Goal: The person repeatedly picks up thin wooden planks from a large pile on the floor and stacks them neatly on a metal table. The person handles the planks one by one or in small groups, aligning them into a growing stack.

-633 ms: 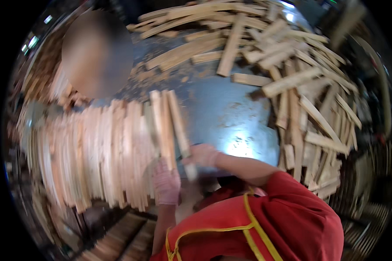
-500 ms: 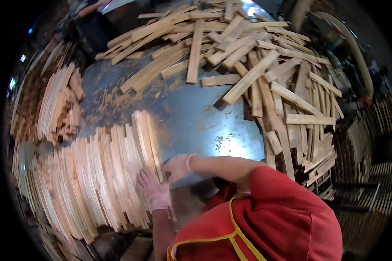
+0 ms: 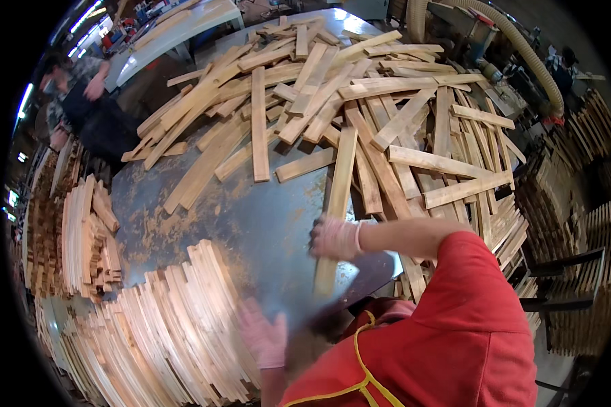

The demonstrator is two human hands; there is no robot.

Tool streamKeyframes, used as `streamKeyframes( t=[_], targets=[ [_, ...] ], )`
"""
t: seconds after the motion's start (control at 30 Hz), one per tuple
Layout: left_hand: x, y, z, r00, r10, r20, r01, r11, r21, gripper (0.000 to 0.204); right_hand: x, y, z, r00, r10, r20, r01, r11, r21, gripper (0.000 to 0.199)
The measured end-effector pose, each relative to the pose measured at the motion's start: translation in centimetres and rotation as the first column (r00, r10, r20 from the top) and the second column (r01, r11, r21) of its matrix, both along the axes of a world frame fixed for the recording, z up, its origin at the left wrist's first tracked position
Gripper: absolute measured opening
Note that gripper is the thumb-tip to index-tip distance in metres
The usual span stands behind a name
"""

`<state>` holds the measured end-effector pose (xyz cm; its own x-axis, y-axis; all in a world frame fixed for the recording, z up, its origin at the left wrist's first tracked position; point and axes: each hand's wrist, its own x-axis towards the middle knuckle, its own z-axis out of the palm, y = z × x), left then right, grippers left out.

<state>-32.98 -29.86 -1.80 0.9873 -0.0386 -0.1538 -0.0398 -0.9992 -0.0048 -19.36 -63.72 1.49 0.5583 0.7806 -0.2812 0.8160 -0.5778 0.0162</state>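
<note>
Wooden slat (image 3: 341,180) in right hand (image 3: 337,239), apart from left hand (image 3: 263,334).

Red short-sleeved shirt (image 3: 478,332), yellow trim (image 3: 368,373), 2 pale pink cuffed gloves (image 3: 339,239)

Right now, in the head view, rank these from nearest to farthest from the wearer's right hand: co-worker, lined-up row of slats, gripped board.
From the right hand:
1. Gripped board: under the fingers, touching.
2. Row of slats: lower left, at the table's near side.
3. Co-worker: upper left, beyond the table.
</note>
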Motion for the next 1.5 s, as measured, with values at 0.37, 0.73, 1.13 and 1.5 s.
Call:
streamKeyframes(
  t=[0.37,0.73,1.13,1.5],
  targets=[
    [2.2,-9.6,0.9,0.885,-0.120,-0.451,-0.078,0.915,-0.396,0.080,1.5,-30.6,3.7,0.210,-0.976,-0.051,0.971,0.202,0.130,0.074],
    [-4.2,3.0,-0.2,0.953,0.138,0.269,-0.147,0.989,0.015,0.075,2.0,-9.5,8.9,0.669,-0.707,-0.232,0.744,0.633,0.216,0.080],
    [-15.1,9.4,2.4,0.852,0.424,0.307,-0.291,0.871,-0.396,0.073,4.3,20.3,-5.5,0.069,0.187,-0.980,0.987,-0.158,0.039,0.031],
    [-10.9,4.5,3.2,0.879,0.124,-0.461,-0.466,0.431,-0.773,0.071,2.3,19.1,-3.6,0.127,0.096,-0.987,0.983,-0.146,0.112,0.049]
  ],
)
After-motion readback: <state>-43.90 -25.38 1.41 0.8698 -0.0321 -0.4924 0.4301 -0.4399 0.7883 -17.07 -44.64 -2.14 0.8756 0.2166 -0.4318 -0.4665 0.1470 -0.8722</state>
